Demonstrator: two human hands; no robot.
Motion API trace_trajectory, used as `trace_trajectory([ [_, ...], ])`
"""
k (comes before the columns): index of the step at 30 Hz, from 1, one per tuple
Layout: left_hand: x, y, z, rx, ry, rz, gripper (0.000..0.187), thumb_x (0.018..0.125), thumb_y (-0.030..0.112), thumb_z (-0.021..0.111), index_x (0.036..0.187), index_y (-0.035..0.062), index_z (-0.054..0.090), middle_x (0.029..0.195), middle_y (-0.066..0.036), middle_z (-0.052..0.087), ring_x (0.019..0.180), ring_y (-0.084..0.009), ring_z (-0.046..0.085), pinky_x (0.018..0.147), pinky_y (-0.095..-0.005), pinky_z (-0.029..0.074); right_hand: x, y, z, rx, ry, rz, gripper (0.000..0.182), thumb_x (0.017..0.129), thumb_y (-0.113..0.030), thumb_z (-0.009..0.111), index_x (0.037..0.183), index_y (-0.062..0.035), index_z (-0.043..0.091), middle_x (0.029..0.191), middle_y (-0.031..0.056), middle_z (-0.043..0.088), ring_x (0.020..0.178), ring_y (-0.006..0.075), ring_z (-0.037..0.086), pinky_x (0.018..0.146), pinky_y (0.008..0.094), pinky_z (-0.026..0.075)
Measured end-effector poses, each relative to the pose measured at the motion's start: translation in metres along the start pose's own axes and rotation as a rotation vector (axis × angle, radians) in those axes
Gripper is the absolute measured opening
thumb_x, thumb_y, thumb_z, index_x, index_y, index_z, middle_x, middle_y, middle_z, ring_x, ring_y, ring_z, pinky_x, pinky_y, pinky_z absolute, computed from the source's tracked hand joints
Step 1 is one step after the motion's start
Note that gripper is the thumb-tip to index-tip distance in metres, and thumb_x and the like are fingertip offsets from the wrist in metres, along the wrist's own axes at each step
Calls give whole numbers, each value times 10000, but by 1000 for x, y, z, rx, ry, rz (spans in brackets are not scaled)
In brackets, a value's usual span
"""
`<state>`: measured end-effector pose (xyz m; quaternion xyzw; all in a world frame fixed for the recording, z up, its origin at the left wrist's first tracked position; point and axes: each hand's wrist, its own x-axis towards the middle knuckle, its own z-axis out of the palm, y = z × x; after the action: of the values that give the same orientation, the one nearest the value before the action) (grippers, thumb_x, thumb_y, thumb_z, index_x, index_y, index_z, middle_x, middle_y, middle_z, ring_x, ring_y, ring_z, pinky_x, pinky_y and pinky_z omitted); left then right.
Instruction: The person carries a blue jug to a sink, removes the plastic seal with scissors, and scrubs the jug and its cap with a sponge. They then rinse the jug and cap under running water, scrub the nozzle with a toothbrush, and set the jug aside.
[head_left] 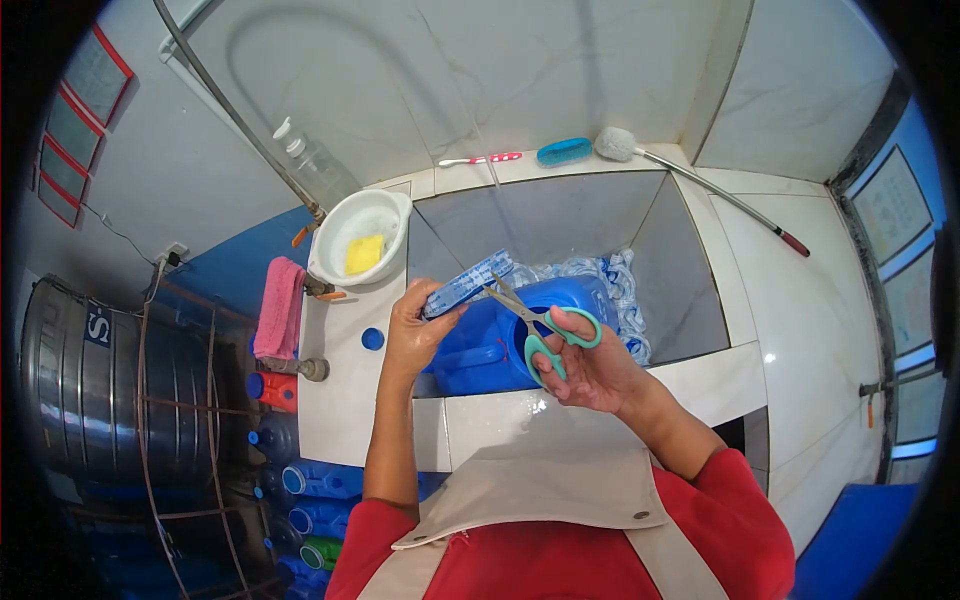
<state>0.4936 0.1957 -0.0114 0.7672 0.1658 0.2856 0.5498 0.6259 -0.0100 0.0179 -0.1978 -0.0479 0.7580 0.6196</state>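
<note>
Between the fingers and thumb of my left hand (413, 330) is a narrow blue-and-white printed packet (466, 284), tilted up to the right. My right hand (598, 375) has its fingers in the mint-green handles of a pair of scissors (537, 318). The blades are apart, their tips right at the packet's right part. Below both hands a large blue plastic jug (470, 365) lies in the tiled basin (680, 270). Crumpled blue-and-white packets (625, 290) are heaped behind and to the right of the jug.
A white bowl (330, 235) with a yellow sponge (364, 255) stands left of the basin, near a blue cap (373, 339). Along the back ledge lie a toothbrush (480, 159), a blue brush (564, 151) and a long-handled brush (616, 144). A pink towel (279, 308) hangs at left.
</note>
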Motion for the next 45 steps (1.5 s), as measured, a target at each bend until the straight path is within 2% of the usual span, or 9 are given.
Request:
trace_trajectory([
  [5, 1, -1, -2, 115, -23, 113, 133, 701, 5, 679, 805, 35, 602, 721, 0, 511, 665, -79, 457, 608, -225, 365, -7, -2, 16, -101, 110, 3, 535, 890, -521, 448, 738, -28, 592, 575, 109, 584, 388, 109, 500, 305, 167, 334],
  [10, -9, -2, 20, -194, 37, -110, 168, 728, -13, 676, 866, 35, 593, 777, 21, 565, 689, -43, 503, 618, -191, 397, 21, 32, -1, -985, 364, -496, 435, 862, -478, 551, 713, -71, 581, 578, 55, 577, 374, 66, 413, 336, 199, 228],
  [17, -18, 4, 21, -231, 131, -190, 144, 739, 31, 697, 794, 39, 564, 693, 36, 490, 636, -44, 439, 566, -197, 345, 10, 5, 11, -403, 156, -131, 402, 841, -427, 610, 679, -61, 570, 516, 16, 527, 473, 50, 443, 431, 216, 297],
  [20, -21, -15, 11, -121, 77, -126, 157, 727, 46, 709, 803, 28, 572, 709, 15, 506, 654, -60, 457, 581, -205, 358, 28, 12, -8, -1043, 368, -360, 400, 842, -440, 603, 689, -72, 565, 507, 7, 518, 462, 48, 423, 421, 216, 289],
  [24, -22, -18, 13, -29, 71, -128, 166, 719, 58, 712, 818, 26, 584, 723, 4, 516, 656, -70, 462, 593, -221, 373, 34, -25, -9, -912, 536, -396, 369, 828, -386, 640, 688, -60, 542, 518, 6, 517, 489, 45, 422, 454, 218, 307],
  [27, -18, -13, 9, -55, 51, -201, 163, 722, 58, 709, 824, 20, 588, 739, -2, 517, 656, -73, 461, 595, -225, 379, 32, -32, 5, -1535, 579, -765, 300, 767, -214, 712, 865, -24, 502, 704, 52, 549, 623, 131, 499, 596, 256, 426],
  [30, -14, -11, 11, -17, -19, -217, 173, 722, 60, 711, 847, 12, 602, 751, -8, 518, 667, -82, 471, 600, -227, 385, 46, -40, 4, -1691, 472, -1009, 336, 762, -185, 700, 939, -12, 472, 770, 99, 572, 680, 205, 543, 648, 304, 450],
  [36, -12, -8, 8, 94, -70, -157, 218, 711, 62, 716, 898, 4, 619, 774, -49, 538, 687, -132, 508, 629, -255, 413, 52, -46, 1, -1666, 339, -735, 294, 774, -125, 623, 978, 0, 453, 912, 199, 593, 857, 364, 586, 727, 402, 462],
  [45, -11, 2, 8, 243, -53, -127, 229, 706, 65, 708, 909, 1, 623, 797, -98, 567, 716, -203, 542, 656, -288, 429, 56, -50, -1, -1754, 272, -691, 301, 778, -127, 622, 990, -8, 443, 924, 215, 590, 865, 383, 581, 736, 402, 461],
])
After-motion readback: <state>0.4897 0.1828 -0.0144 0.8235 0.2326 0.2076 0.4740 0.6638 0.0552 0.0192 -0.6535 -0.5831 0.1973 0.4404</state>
